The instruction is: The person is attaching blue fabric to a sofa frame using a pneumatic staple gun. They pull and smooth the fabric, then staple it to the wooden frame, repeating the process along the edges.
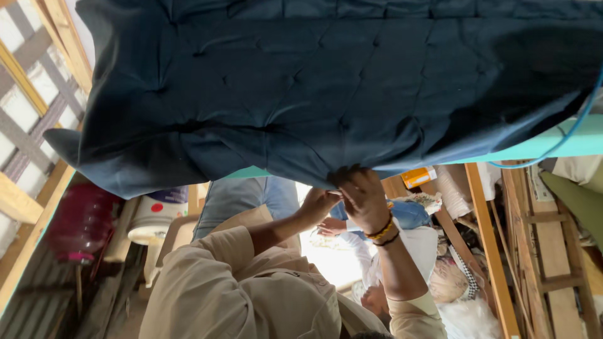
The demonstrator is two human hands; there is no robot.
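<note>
Hands meet at the lower edge of a dark blue tufted fabric cover (326, 81): right hand (363, 193) pinching that edge, left hand (316, 204) closed just beside it; most tufting appears complete, edge unfinished.

Wooden lattice wall (28, 81), timber frames (540, 251), daylight behind.

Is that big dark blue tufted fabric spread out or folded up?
Spread out: the dark blue tufted fabric stretches wide across the view, with two hands gripping its lower edge.
</note>
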